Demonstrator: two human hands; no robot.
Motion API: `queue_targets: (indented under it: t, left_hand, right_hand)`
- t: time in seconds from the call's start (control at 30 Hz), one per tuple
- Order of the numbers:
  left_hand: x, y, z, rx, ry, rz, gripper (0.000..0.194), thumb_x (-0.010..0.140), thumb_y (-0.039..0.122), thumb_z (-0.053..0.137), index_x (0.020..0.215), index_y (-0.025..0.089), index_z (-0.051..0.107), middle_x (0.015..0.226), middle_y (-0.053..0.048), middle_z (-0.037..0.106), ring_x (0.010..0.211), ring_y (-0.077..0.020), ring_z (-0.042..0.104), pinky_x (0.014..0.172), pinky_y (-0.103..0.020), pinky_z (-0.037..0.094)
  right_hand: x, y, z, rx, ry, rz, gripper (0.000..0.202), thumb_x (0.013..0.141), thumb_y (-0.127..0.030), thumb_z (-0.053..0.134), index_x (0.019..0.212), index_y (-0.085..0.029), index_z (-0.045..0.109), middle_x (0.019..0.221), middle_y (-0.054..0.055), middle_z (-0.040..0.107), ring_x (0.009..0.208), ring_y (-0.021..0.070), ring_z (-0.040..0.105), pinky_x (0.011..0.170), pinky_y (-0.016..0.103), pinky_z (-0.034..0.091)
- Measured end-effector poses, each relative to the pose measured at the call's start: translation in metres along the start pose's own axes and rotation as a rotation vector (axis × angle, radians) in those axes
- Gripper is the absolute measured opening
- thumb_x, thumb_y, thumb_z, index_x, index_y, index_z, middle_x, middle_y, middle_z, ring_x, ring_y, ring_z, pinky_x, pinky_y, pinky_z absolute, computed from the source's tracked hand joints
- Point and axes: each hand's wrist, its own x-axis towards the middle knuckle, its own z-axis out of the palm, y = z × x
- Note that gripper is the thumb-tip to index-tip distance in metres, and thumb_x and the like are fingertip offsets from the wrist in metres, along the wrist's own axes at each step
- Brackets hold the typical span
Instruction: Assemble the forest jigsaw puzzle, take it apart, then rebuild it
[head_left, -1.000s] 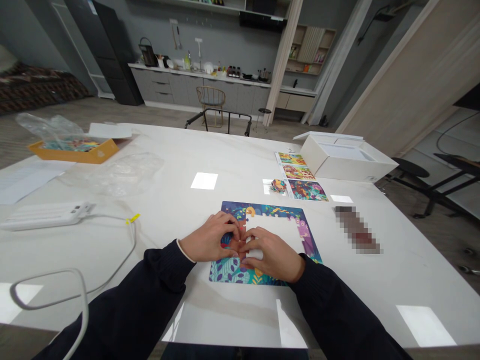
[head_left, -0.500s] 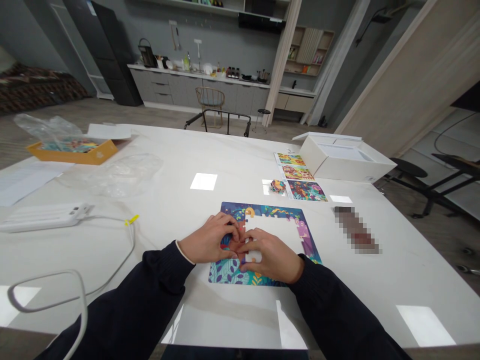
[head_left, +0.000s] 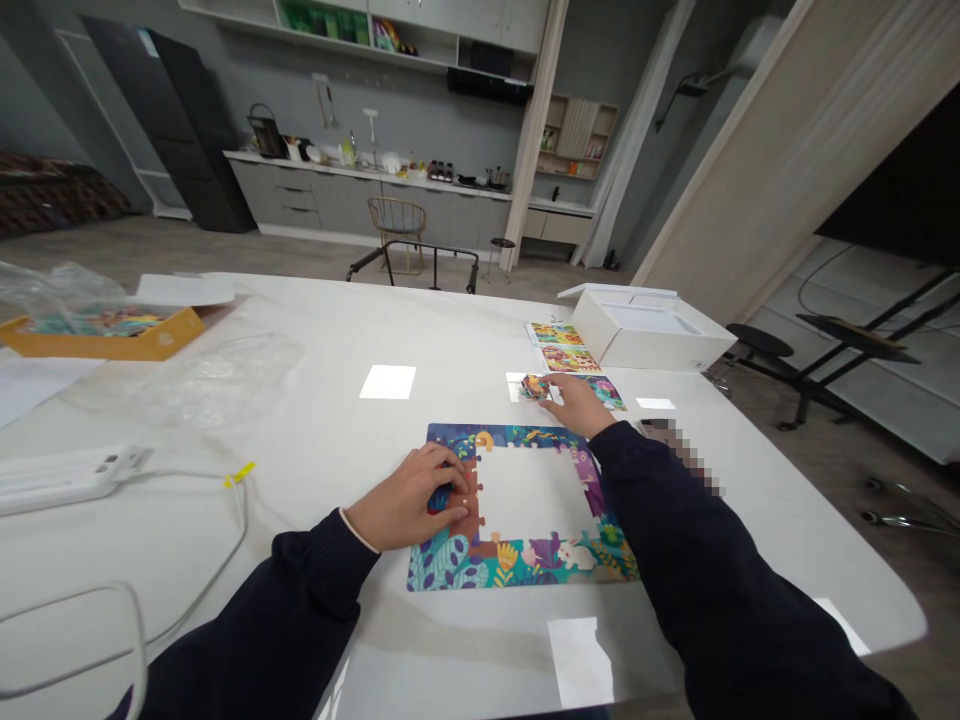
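Note:
A jigsaw puzzle border [head_left: 454, 565] with a jungle picture lies on the white table, its assembled edge pieces framing a white middle. My left hand [head_left: 412, 497] rests on the brown left side of this border, fingers spread and thumb apart. Beyond the puzzle, my right hand [head_left: 577, 402] is at a small stack of puzzle pieces [head_left: 534, 387]. Its thumb and forefinger are apart, their tips at the right edge of the stack. Under that hand, a printed picture sheet [head_left: 564, 357] is partly covered.
An open white box [head_left: 652, 345] stands at the back right. On the left are a yellow box [head_left: 112, 345] of puzzle pieces, clear plastic wrap [head_left: 217, 380], and a white power strip [head_left: 67, 480] with a cable [head_left: 238, 530]. A pixelated object [head_left: 682, 455] lies beyond my right sleeve.
My right hand has left the puzzle's left side and moved forward and right to the stack of pieces. My left hand stays on the border, its fingers looser. The view has shifted.

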Motion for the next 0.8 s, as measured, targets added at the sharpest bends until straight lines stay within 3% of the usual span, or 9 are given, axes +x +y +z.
queue_targets:
  t: [0.2, 0.4, 0.5, 0.67, 0.8]
  left_hand:
    - [0.000, -0.003, 0.000, -0.001, 0.058, 0.017, 0.013, 0.090, 0.026, 0.075, 0.102, 0.024, 0.070, 0.113, -0.006, 0.066, 0.110, -0.0250, 0.058, 0.100, -0.041, 0.045]
    - [0.000, 0.000, -0.001, -0.007, 0.070, 0.032, 0.014, 0.090, 0.024, 0.074, 0.102, 0.024, 0.069, 0.112, -0.005, 0.066, 0.110, -0.0247, 0.057, 0.099, -0.041, 0.044]
    - [-0.001, 0.000, -0.001, -0.007, 0.081, 0.042, 0.013, 0.090, 0.025, 0.074, 0.102, 0.024, 0.069, 0.112, -0.006, 0.067, 0.110, -0.0250, 0.057, 0.098, -0.041, 0.045]
    - [0.000, 0.001, -0.002, 0.001, 0.100, 0.045, 0.012, 0.091, 0.023, 0.073, 0.103, 0.024, 0.069, 0.112, -0.005, 0.068, 0.109, -0.0247, 0.058, 0.097, -0.041, 0.044]
    - [0.001, 0.001, -0.003, 0.020, 0.116, 0.014, 0.010, 0.093, 0.018, 0.068, 0.100, 0.024, 0.068, 0.107, -0.005, 0.069, 0.107, -0.0245, 0.058, 0.096, -0.041, 0.045]
  right_hand:
    - [0.030, 0.023, 0.024, -0.039, -0.053, -0.030, 0.043, 0.075, -0.011, 0.076, 0.117, -0.015, 0.070, 0.125, 0.016, 0.072, 0.121, 0.0328, 0.064, 0.110, 0.047, 0.045]
    - [0.039, 0.027, 0.024, -0.023, -0.060, -0.051, 0.031, 0.075, -0.005, 0.069, 0.104, -0.017, 0.071, 0.113, 0.013, 0.075, 0.111, 0.0309, 0.066, 0.102, 0.045, 0.048]
    - [0.043, 0.025, 0.020, 0.004, -0.049, -0.042, 0.032, 0.070, -0.007, 0.074, 0.100, -0.017, 0.068, 0.106, 0.011, 0.074, 0.104, 0.0288, 0.067, 0.098, 0.044, 0.050]
    - [0.038, 0.006, -0.002, 0.092, -0.003, -0.046, 0.036, 0.069, -0.016, 0.081, 0.100, -0.018, 0.064, 0.104, 0.009, 0.070, 0.099, 0.0271, 0.066, 0.092, 0.044, 0.053]
    - [-0.005, -0.035, -0.022, 0.186, -0.020, -0.111, 0.031, 0.078, -0.024, 0.081, 0.104, -0.021, 0.064, 0.107, 0.006, 0.070, 0.096, 0.0224, 0.067, 0.087, 0.038, 0.056]
